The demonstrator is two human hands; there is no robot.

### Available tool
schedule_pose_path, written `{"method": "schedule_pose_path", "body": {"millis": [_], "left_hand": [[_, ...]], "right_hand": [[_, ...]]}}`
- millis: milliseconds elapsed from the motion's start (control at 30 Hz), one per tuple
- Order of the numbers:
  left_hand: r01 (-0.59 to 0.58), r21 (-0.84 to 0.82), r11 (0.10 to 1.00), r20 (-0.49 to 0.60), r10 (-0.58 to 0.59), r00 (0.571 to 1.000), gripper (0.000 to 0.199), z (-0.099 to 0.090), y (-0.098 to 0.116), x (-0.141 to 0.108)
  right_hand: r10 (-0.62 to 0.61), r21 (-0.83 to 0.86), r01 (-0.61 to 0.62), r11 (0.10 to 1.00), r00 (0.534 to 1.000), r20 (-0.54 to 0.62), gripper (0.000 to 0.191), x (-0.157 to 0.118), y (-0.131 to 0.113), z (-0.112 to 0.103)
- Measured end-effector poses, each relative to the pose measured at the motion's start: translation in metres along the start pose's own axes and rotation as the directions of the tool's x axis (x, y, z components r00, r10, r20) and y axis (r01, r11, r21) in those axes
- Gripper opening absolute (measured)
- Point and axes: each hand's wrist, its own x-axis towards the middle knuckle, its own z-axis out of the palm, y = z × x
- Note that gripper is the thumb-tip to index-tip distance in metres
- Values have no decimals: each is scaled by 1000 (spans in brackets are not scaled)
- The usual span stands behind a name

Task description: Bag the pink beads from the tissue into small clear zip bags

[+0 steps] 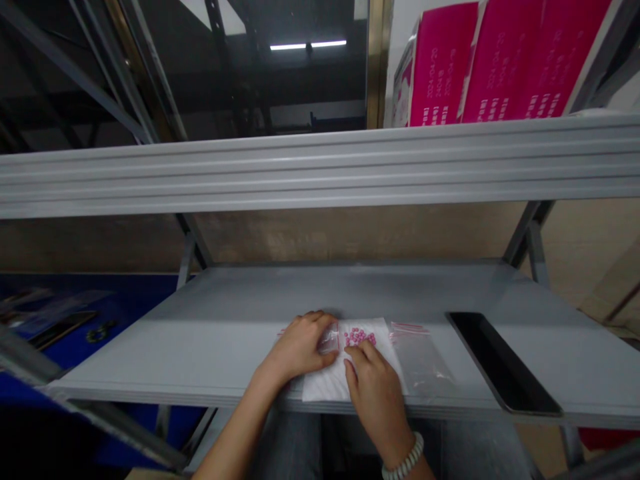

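Observation:
A white cloth [325, 387] lies near the shelf's front edge, with a loose cluster of small pink beads [361, 335] on it. My left hand [303, 343] is curved over a small clear zip bag [329, 339], gripping it between thumb and fingers; part of the bag is hidden beneath the hand. Its red-edged side faces the beads. My right hand [376, 387] has its fingers bent and drawn together at the near edge of the beads. What sits between those fingertips is too small to make out. To its right lies a larger clear zip bag [421, 360], flat.
A black tray-like flat object [503, 363] lies on the right of the grey shelf [240, 320]. An upper metal rail [320, 170] crosses in front, with pink boxes [505, 63] above it. A blue surface [130, 310] holding dark items is at left.

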Motion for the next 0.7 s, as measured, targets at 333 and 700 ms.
{"method": "schedule_pose_path", "body": {"millis": [333, 700], "left_hand": [[-28, 146, 989, 41, 22, 999, 43, -8, 9, 9], [-9, 252, 968, 52, -4, 999, 38, -24, 23, 13]], "right_hand": [[31, -19, -30, 999, 998, 46, 22, 2, -2, -1], [6, 17, -5, 1000, 999, -54, 27, -1, 1, 3]]}}
